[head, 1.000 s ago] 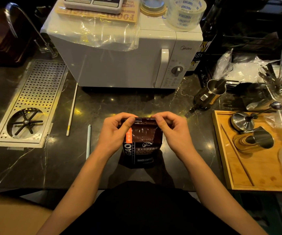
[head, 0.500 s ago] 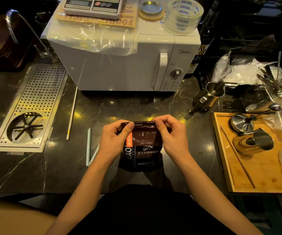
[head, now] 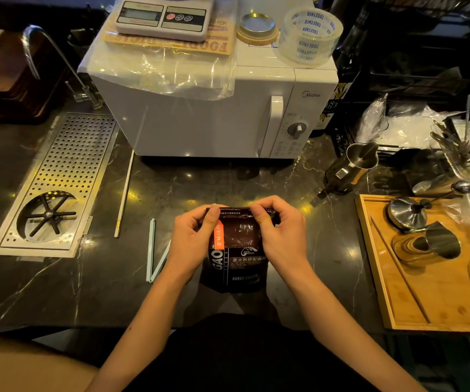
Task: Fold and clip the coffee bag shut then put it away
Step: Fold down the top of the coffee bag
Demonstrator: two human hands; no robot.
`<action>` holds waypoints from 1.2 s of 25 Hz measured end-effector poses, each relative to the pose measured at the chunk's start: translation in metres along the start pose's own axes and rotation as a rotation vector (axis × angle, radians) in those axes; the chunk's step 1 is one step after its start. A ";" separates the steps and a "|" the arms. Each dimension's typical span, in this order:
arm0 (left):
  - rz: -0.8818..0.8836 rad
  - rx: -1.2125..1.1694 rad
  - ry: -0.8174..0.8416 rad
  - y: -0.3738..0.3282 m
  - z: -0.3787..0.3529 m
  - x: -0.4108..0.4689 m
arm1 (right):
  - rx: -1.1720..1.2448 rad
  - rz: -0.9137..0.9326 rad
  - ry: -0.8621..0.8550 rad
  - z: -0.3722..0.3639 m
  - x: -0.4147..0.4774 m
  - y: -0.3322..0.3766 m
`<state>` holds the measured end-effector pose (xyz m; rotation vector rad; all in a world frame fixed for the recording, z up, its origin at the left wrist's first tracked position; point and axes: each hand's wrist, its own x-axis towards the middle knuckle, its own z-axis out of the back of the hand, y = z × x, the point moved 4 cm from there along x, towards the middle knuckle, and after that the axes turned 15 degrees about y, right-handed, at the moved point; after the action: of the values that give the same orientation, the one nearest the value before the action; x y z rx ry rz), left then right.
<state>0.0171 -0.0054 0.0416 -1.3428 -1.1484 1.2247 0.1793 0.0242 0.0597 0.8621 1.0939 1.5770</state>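
From my remote seat I see the dark marbled worktop (head: 58,290) filling the view, with a white microwave (head: 200,120) standing at its far edge. On top of the microwave sit a kitchen scale (head: 166,17), a clear plastic sheet, a small round tin and a roll of clear tape (head: 310,35). To the left, a perforated steel drain tray (head: 67,171) is set into the worktop below a curved tap (head: 44,52). On the right, a wooden tray (head: 414,292) carries a tamper and a small steel cup, and a steel milk pitcher (head: 355,165) stands behind it.

The coffee bag (head: 239,261) stands upright on the worktop, near the front edge and straight ahead of the person, dark brown with an orange strip down its left side and white print low on its face. Its top is flattened into a narrow band running between the two hands.

The left hand (head: 193,239) has its grip closed on the bag's upper left corner, thumb on the near face and fingers curled behind. The right hand (head: 280,233) has its grip closed on the upper right corner in the same pinch.

A pale blue clip (head: 154,253), long and thin, lies open in a narrow V on the worktop just left of the left wrist, apart from the bag. A thin white stick (head: 125,193) lies further left, beside the drain tray.
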 end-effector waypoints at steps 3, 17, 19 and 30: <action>0.007 -0.014 -0.003 0.000 0.001 0.001 | 0.033 -0.018 0.022 0.001 0.001 -0.003; -0.001 0.006 0.046 0.003 0.006 -0.002 | 0.319 -0.096 -0.010 0.007 -0.007 -0.013; 0.002 0.052 0.062 0.006 0.009 -0.004 | 0.327 -0.087 -0.004 0.008 -0.007 -0.014; 0.022 0.080 0.050 0.010 0.008 -0.005 | 0.231 -0.130 0.027 0.012 -0.013 -0.026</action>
<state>0.0089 -0.0105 0.0320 -1.3223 -1.0412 1.2332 0.2018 0.0168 0.0389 0.9038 1.3429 1.3763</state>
